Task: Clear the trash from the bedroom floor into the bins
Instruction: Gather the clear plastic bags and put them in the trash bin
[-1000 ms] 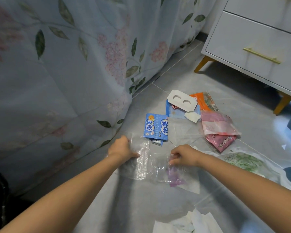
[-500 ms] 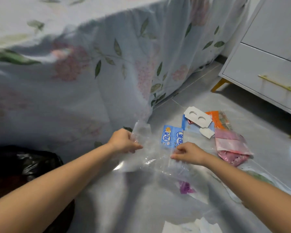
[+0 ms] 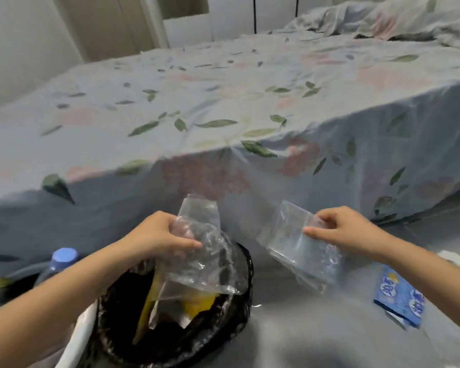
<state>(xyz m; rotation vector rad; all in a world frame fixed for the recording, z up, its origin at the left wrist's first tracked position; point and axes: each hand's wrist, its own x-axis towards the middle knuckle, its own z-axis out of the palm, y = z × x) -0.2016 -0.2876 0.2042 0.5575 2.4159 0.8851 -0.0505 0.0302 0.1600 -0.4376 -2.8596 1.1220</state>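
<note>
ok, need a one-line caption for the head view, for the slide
Left hand holds a clear bag over the black-lined bin; right hand pinches a second clear bag beside it.

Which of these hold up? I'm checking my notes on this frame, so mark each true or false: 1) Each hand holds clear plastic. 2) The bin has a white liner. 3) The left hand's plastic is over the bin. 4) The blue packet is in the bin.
1) True: the left hand grips a crumpled clear bag, the right hand pinches a flat clear bag.
2) False: the bin has a black liner.
3) True.
4) False: the blue packet lies on the floor.
</note>
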